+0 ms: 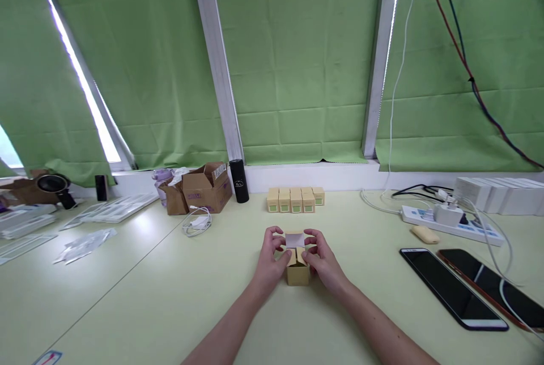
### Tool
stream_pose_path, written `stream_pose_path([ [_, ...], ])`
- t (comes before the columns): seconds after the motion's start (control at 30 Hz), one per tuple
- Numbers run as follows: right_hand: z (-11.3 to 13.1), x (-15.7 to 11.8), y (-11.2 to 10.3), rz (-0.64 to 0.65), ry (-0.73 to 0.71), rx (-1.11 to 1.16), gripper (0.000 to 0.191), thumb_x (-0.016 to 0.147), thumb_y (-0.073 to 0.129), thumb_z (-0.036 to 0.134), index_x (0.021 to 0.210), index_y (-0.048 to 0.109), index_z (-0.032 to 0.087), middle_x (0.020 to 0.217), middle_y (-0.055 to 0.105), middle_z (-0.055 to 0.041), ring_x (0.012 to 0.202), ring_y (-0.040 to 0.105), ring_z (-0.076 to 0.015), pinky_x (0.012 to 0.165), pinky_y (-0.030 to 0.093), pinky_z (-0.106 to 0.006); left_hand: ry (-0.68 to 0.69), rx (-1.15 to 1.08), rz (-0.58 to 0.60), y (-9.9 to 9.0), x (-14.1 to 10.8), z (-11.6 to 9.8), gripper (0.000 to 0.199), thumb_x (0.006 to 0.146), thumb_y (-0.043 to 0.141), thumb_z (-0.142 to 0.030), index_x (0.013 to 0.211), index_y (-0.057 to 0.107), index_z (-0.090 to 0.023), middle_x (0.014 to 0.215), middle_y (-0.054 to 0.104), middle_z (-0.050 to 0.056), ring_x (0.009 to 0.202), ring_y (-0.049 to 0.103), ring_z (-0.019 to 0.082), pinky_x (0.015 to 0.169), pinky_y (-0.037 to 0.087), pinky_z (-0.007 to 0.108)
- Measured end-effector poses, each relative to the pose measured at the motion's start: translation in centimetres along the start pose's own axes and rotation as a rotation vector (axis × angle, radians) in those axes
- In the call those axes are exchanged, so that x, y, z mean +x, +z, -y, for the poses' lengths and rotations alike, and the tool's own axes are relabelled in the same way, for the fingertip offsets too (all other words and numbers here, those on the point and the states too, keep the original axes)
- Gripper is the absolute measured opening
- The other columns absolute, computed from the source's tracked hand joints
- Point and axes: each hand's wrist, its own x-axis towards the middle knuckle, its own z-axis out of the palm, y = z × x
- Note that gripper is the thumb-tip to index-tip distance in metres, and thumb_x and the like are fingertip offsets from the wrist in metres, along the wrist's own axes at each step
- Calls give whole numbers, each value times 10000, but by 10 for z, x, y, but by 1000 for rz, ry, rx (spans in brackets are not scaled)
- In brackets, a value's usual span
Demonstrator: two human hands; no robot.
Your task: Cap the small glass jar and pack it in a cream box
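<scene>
A small yellow-brown cardboard box [298, 276] stands on the table in front of me, its top lid raised at the back with a pale inner side showing. Two side flaps fold inward over its opening. My left hand [273, 254] grips the left side, thumb on the left flap and fingers curled by the raised lid. On the right, my right hand [322, 257] mirrors it, thumb pressed at the right flap and fingers near the lid's edge. Whatever lies inside the box is hidden. Behind it, several similar closed small boxes [296, 200] stand in a row.
An open brown carton [208, 188], a black bottle [239, 181] and a coiled white cable [198, 222] sit at back left. To the right lie two phones [453, 288], a beige case [425, 234] and a power strip [453, 225]. White boxes [497, 196] line the far right.
</scene>
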Motion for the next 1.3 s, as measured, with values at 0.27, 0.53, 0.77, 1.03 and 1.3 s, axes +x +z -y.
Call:
stream_pose_path([
  [0.27,-4,2,-3,5,-15,-28,548,696,685,318,1221,536,261,1078,566,-59,805,560,-187,572,450,-280,-5,5,1,0,0,1,356,796,629,-278,1075,410,-252,923,683,24,948,623,208,861,411,335],
  [0.53,-5,2,-2,5,-19,-52,544,714,675,316,1236,532,264,1096,571,-60,819,560,-190,583,455,-281,74,74,-9,-2,2,-1,177,804,614,-244,932,493,-223,880,632,17,879,581,188,816,409,308],
  [0.77,0,-1,1,-9,-48,-59,494,726,680,341,1195,550,255,1091,572,-59,841,560,-193,650,472,-298,108,89,16,-2,2,-1,98,813,628,-234,844,538,-211,894,694,29,890,621,199,842,425,323],
  [1.03,4,-3,2,-36,-63,-88,484,713,700,353,1168,570,249,1083,578,-66,837,562,-199,648,466,-300,109,137,1,-4,3,1,53,767,619,-205,806,583,-205,898,730,49,912,639,223,837,435,335],
  [1.3,9,-7,-5,-12,-273,-154,314,806,553,250,1117,600,249,1066,595,-63,915,562,-218,711,468,-322,105,127,-7,-5,2,1,54,759,616,-199,800,582,-210,898,729,46,900,620,217,822,445,330],
])
